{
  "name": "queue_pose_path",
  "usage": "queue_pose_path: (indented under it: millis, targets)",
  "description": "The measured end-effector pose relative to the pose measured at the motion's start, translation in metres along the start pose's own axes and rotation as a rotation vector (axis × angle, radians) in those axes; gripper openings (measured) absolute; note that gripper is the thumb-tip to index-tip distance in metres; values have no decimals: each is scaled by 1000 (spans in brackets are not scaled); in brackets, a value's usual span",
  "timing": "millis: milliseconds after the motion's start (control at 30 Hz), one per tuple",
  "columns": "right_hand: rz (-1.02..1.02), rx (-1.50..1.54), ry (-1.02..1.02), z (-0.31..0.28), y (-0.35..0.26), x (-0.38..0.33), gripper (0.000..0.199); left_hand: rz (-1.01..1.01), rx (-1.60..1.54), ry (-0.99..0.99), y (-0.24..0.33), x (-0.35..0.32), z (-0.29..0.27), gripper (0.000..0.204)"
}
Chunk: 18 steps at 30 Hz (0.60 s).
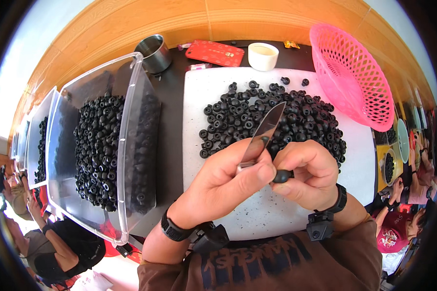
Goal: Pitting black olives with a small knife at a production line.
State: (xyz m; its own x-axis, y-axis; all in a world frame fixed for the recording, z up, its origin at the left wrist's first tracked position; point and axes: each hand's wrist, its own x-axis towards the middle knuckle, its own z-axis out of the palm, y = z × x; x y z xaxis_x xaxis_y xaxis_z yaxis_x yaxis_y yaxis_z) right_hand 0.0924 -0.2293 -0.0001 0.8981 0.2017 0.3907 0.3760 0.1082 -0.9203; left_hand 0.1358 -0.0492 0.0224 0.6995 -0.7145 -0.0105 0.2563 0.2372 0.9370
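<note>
My left hand [228,186] grips a knife [267,131], its shiny blade pointing up and away over the board. Between the thumb and fingers of my right hand [310,169] is a small round black rubber part [281,176]. The two hands meet close together, with the left thumb right at this part. Most of the knife's handle is hidden in the left palm. Beyond the hands, a heap of similar black rubber parts [247,109], many with a ring-shaped end, covers the middle of a white board [213,189]. Dark crumbs dot the board's near side.
Left of the board stands a clear plastic bin [124,165] holding many black parts. A metal cup [153,53], a red phone [214,52] and a white cup [262,56] line the back. A pink basket [349,77] leans at the right. Other people sit at both sides.
</note>
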Motion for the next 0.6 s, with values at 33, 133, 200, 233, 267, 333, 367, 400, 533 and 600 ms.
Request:
queue_pose_path:
  millis: [33,133,200,233,267,333,367,400,533,600]
  targets:
    - [-2,4,-17,2,0,0,23,-71,-79,-11,1,0,-1,16]
    - [33,79,22,5,-5,2,26,-90,-172,26,-11,10,-5,15]
    - [136,150,70,16,-19,9,24,-177,-291,157,-19,18,-6,15]
    - [153,152,71,21,-26,14,24,-161,-308,188,-26,20,-10,14]
    - [157,155,41,27,-34,25,23,-142,-340,235,-29,23,-9,14]
    - [249,151,37,50,-44,54,25,6,-350,196,-42,17,-21,17]
    - [189,68,-152,52,-45,69,25,12,-348,209,-46,10,-27,17]
    - [229,38,-212,60,-51,85,25,73,-194,181,-48,9,-28,22]
    - [-27,-176,-250,118,-43,129,23,365,439,119,-45,-11,-33,55]
    - [-153,-341,-241,118,-19,137,22,104,96,119,-68,-8,-42,42]
